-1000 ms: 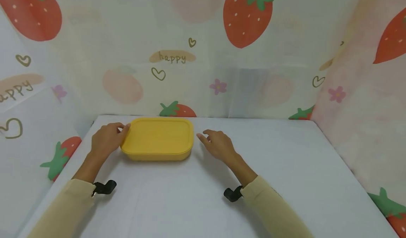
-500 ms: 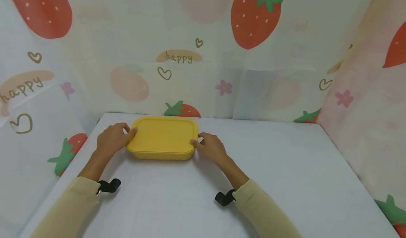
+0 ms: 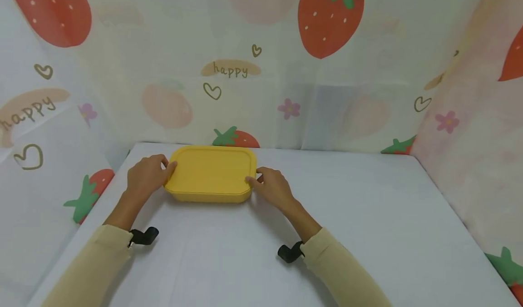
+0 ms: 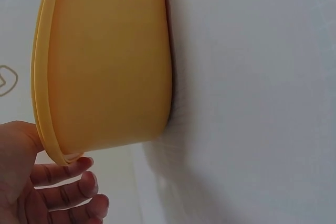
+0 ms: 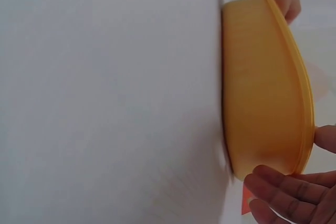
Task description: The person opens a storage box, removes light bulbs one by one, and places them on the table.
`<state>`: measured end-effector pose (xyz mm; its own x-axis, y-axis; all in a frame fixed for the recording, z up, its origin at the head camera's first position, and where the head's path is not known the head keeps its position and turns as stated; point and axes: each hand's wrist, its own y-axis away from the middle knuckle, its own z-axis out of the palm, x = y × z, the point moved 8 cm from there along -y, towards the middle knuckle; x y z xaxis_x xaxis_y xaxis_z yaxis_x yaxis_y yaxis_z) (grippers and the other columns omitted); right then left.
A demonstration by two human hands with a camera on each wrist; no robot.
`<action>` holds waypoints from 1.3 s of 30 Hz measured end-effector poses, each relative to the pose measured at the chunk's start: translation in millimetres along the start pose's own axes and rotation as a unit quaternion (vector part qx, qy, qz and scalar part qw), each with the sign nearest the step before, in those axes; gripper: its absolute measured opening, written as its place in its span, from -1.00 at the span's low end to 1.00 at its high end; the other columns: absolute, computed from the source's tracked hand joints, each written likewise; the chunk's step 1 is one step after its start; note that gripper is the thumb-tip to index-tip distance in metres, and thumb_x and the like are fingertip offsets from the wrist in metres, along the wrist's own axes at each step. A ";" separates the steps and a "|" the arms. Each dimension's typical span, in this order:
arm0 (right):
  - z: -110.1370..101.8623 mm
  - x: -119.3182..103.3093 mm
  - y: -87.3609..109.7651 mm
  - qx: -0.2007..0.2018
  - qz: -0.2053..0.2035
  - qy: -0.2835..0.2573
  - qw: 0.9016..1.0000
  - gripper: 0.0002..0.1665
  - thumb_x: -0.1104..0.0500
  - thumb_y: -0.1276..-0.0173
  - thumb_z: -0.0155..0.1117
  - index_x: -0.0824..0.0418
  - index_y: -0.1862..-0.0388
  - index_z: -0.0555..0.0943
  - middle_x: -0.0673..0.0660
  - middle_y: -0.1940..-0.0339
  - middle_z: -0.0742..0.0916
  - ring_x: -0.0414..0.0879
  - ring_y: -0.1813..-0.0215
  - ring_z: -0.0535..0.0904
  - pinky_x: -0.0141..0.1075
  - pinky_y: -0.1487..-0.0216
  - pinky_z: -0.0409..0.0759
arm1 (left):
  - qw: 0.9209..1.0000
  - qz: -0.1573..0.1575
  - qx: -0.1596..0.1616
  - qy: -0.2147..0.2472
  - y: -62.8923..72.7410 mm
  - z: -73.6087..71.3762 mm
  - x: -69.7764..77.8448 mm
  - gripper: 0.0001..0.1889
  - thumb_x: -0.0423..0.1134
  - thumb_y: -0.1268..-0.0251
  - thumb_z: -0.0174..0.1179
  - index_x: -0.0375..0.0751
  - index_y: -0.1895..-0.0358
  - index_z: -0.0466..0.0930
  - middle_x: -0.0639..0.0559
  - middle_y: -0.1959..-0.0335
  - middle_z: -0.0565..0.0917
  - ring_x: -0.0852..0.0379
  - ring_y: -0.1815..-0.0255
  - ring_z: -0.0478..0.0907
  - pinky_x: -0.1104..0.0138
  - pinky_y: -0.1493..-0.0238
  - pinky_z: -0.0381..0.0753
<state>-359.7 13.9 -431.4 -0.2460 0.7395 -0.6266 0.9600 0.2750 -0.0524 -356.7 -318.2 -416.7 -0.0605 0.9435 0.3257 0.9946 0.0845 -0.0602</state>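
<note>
A yellow lidded food container [image 3: 212, 170] sits toward the back of the white table, left of the middle. My left hand [image 3: 147, 175] holds its left end, thumb on top of the lid's edge. In the left wrist view the fingers [image 4: 68, 195] curl beneath the rim of the container [image 4: 107, 61]. At the opposite end my right hand [image 3: 274, 189] grips the rim, its thumb on the lid. The right wrist view has those fingers [image 5: 289, 192] against the end wall of the container [image 5: 262, 93]. What lies inside is hidden by the lid.
The white-covered table [image 3: 351, 216] stretches to the right of the container. Strawberry-printed cloth walls [image 3: 327, 116] stand at the back and both sides. Black wrist cameras [image 3: 144, 236] stick out from both cuffs.
My right hand has moved left from beside the container and taken hold of its right end. The left thumb has shifted onto the lid. The head view has turned slightly.
</note>
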 end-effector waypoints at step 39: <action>-39.1 -8.2 23.6 0.027 -0.029 -0.054 0.998 -0.59 0.08 -0.45 0.31 0.36 -0.10 0.69 0.03 0.49 0.77 -0.07 0.47 0.72 -0.34 0.54 0.55 | 0.998 0.020 0.055 0.011 27.3 -42.9 40.0 -0.55 -0.04 -0.52 0.11 -0.46 0.03 0.68 -0.14 0.48 0.65 -0.02 0.55 0.49 0.28 0.63 0.45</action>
<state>-340.2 38.3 -397.0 -0.2883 0.6526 -0.7007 0.9511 0.2796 -0.1309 -328.4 -292.0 -364.8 -0.0168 0.9395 0.3422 0.9808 0.0820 -0.1769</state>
